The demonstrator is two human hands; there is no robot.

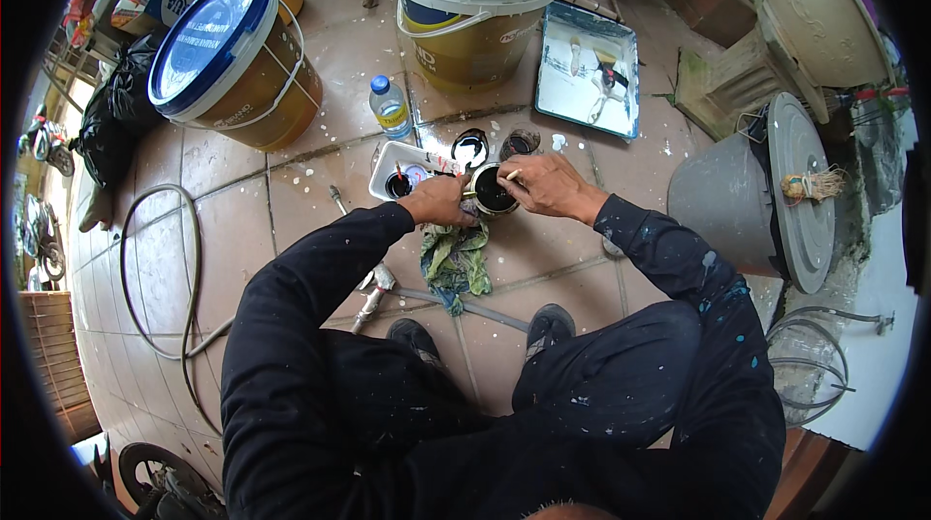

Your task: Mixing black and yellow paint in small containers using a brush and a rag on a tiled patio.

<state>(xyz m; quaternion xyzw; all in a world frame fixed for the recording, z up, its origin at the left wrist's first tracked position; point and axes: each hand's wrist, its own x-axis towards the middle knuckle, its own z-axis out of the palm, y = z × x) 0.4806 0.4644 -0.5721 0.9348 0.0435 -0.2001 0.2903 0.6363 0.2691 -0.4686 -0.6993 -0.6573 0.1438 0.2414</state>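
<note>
My left hand is closed on the side of a small can of dark liquid, just above a crumpled green cloth. My right hand pinches a pale stick at the can's rim. Left of the can, a white container holds a dark cup with a brush in it. Behind stand a dark-smeared lid, a small dirty cup and a water bottle with a blue cap.
Blue-lidded buckets, a paint tray with brushes and a grey bin surround me. A hose and metal fitting lie on the tiles. Black bags and pots flank them.
</note>
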